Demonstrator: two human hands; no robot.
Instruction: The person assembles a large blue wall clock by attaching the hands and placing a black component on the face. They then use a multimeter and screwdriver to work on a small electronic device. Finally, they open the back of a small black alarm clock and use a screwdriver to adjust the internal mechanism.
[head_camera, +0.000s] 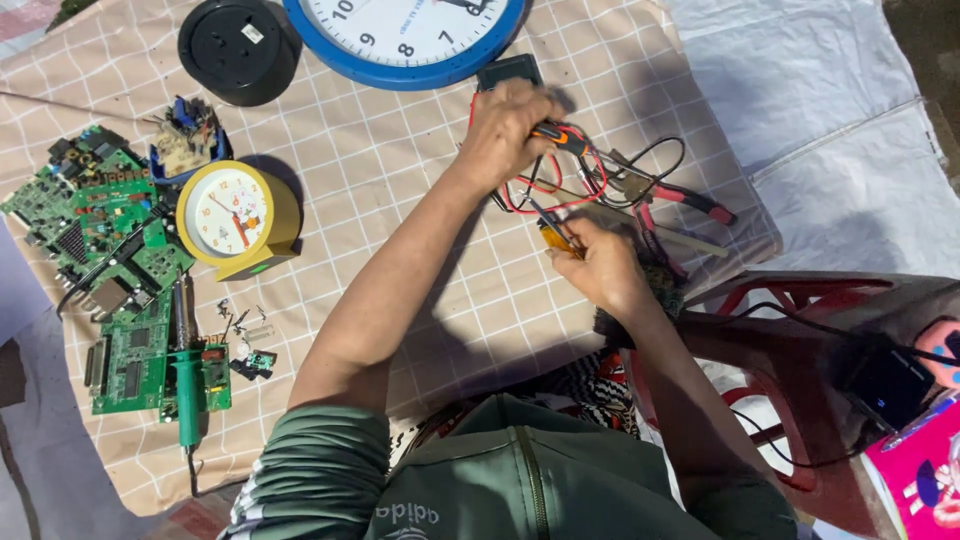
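Left hand (505, 130) curled round a black-and-orange probe (562, 138) above tangled red and black wires (560, 195), right hand (600, 262) pinching a small yellow part (556, 238) — mostly hidden — on checked cloth (400, 200).

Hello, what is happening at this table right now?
A person works with both hands over a checked cloth. The left hand grips an orange-and-black tool among red and black wires; the right hand holds a small yellow part. Pliers, two clocks, circuit boards and a green soldering iron lie around.
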